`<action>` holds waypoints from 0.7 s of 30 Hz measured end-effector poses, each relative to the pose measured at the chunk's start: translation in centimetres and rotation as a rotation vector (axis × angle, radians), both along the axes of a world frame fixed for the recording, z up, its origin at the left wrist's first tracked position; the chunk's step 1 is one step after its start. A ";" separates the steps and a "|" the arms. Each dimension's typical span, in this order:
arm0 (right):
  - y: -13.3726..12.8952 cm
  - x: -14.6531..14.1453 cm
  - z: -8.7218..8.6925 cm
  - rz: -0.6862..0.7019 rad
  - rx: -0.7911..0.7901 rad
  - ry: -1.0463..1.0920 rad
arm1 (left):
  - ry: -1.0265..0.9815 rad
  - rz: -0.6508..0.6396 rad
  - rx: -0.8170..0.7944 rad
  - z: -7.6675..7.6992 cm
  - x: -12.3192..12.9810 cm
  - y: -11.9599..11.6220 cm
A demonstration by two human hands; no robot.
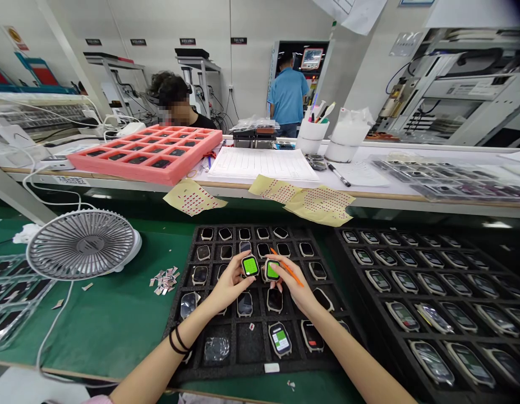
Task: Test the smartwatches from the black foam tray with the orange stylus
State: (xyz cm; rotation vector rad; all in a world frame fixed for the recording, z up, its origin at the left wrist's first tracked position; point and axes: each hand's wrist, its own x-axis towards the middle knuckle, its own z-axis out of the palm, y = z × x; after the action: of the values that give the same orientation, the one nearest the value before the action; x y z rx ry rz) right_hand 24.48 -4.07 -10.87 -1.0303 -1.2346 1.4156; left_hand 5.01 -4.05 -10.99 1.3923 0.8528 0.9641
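Over the middle of a black foam tray [249,367], my left hand [229,283] grips a smartwatch case [250,266] with a bright green screen. Close beside it, my right hand [294,283] holds a second smartwatch case [272,270], its screen also green and partly covered by a finger. An orange stick-like tool [294,276], perhaps a pen or tweezers, is tucked in the same right hand. Strapless watch cases sit in many tray pockets. One near the front, a lit watch case [280,340], shows green and white. Another front pocket holds a clear plastic film [216,349].
Right of the tray stands another black tray [369,328] of watch cases. A grey fan [91,245] and scattered small stickers [164,280] lie left. Above, a shelf bears a pink foam tray [171,173], papers [263,164] and a pen cup [312,136]. Yellow sticker sheets [321,203] hang from its edge.
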 end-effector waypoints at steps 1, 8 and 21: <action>0.0 0.0 0.0 0.002 0.002 0.003 | 0.004 0.001 0.008 -0.1 0.0 0.0; -0.1 -0.1 0.0 0.006 -0.003 0.003 | -0.008 -0.001 -0.003 0.4 0.1 -0.1; -0.1 -0.2 0.0 0.015 -0.019 -0.017 | 0.158 0.036 0.183 0.2 0.2 -0.3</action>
State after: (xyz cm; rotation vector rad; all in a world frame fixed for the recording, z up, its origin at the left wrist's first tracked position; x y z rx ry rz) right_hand 24.26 -4.15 -10.92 -1.0500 -1.2458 1.4350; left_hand 5.23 -4.35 -10.78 1.6318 0.9278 0.9891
